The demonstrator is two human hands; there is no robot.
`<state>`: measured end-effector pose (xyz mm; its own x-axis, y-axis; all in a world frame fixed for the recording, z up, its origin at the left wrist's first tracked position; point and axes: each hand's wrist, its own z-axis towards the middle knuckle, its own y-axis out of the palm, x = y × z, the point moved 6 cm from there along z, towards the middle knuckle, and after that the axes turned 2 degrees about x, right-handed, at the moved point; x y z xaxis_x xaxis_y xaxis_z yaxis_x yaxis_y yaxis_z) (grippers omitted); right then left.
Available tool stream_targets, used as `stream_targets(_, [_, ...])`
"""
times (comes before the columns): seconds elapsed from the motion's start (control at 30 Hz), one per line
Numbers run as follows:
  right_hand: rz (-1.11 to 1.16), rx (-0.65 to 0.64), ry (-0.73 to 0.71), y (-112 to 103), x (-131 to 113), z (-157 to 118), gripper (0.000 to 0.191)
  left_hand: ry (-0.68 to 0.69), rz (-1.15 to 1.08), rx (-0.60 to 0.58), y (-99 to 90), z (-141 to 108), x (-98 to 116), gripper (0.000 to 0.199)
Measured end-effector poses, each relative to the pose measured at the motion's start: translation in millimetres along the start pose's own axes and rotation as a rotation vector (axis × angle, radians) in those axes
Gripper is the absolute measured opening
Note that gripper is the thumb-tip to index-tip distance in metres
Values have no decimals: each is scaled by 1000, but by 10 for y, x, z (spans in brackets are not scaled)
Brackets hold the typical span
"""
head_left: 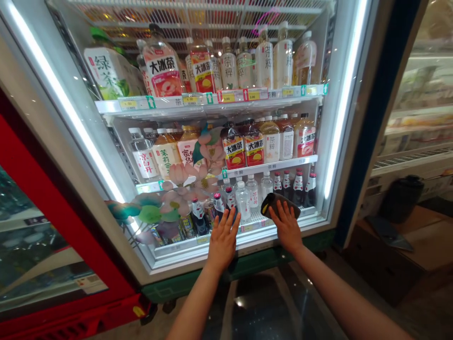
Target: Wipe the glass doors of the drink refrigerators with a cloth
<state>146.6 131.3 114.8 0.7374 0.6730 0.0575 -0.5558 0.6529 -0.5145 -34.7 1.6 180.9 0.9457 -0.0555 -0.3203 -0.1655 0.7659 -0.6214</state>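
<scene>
The dark, folded fabric cloth [275, 198] is pinned against the transparent glass door [256, 243] beneath the right hand's [288, 231] outstretched fingers; the left hand's [223, 240] are spread, empty. Even pressure is recommended.

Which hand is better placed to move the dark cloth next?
Probably the right hand: it lies over the cloth. The left hand is spread open, apart from the cloth, and seems to hold nothing.
</scene>
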Motion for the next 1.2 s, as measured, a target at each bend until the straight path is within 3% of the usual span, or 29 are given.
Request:
stream_targets(0.1, [19, -33, -40, 46, 2, -152, 101, 4, 18, -23, 86, 22, 104, 78])
stream_targets(0.2, [38, -64, -91, 61, 30, -99, 100, 19, 15, -33, 166, 58, 215, 76])
stream_targets(0.3, [37, -34, 37, 50, 218, -39, 102, 38, -5, -40, 208, 94, 297, 77])
stream_targets(0.4, [37, -5, 171, 71, 344, -171, 106, 51, -12, -50, 223, 113, 344, 77])
stream_targets(0.5, [54, -59, 118, 125, 318, -262, 107, 56, -13, -68, 253, 122, 388, 79])
stream_targets(0.63, [54, -89, 31, 107, 435, -90, 103, 67, -31, -83, 312, 151, 477, 79])
stream_targets(0.73, [43, -25, 162, 73, 647, -72, 104, 84, -48, -75, 335, 183, 548, 77])
stream_targets(0.83, [51, 6, 341, 109, 761, -283, 105, 91, -55, -72, 350, 213, 597, 77])
stream_targets(0.93, [102, -45, 311, 184, 772, -376, 107, 87, -63, -70, 378, 242, 635, 77])
stream_targets(1.03, [129, -36, 286, 192, 909, -291, 107, 87, -77, -65, 414, 274, 685, 76])
stream_targets(1.2, [120, 14, 485, 210, 1101, -434, 100, 108, -95, -62, 465, 333, 780, 75])
